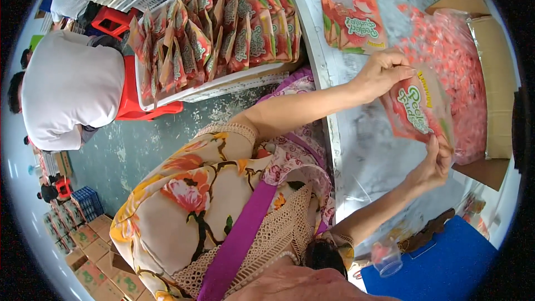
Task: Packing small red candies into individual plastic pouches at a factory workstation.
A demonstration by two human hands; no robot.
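My left hand (385, 76) pinches one edge of a red and clear printed pouch (411, 106), thumb and fingers closed on it. My right hand (433, 163) grips the pouch's opposite edge between thumb and fingers. The pouch is held stretched between both hands above the table, its printed face up; whether anything is inside I cannot tell. Just beyond it lies a heap of small pink-red wrapped pieces (440, 44), spread in a clear liner in an open cardboard box (497, 89). A few flat pouches (352, 14) lie overlapped on the table (362, 173) past my left hand.
To my left stands a white crate (223, 72) packed with upright filled pouches (256, 33). A person in a white shirt (72, 89) sits on a red stool (134, 97). A clear cup (387, 259) and a blue flat panel (440, 262) lie at lower right. Cartons (97, 251) are stacked lower left.
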